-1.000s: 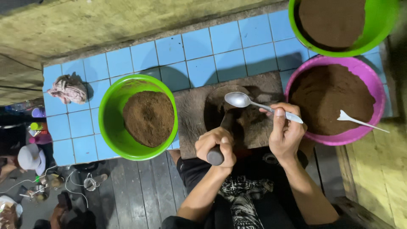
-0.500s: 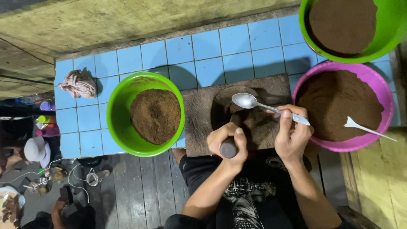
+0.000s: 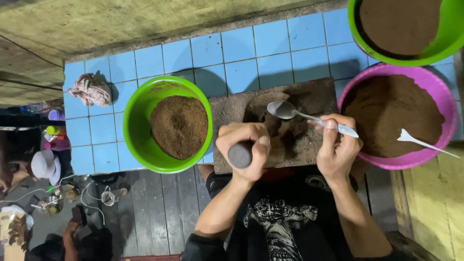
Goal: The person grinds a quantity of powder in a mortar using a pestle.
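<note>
My left hand is wrapped round a dark round-ended pestle handle, held upright over a brown wooden board on the blue tiled counter. My right hand holds a metal spoon by its handle, its empty bowl above a hollow in the board. Left of the board stands a green bowl with a heap of brown powder. Right of it sits a pink bowl of the same powder with a white plastic spoon lying in it.
A second green bowl of brown powder stands at the back right. A crumpled cloth lies on the blue tiled counter at the left. Below the counter is a dark plank floor with small items, and another person's arm.
My left hand has drawn the pestle upright and closer to the board's near edge. The spoon has stayed over the board, shifting slightly.
</note>
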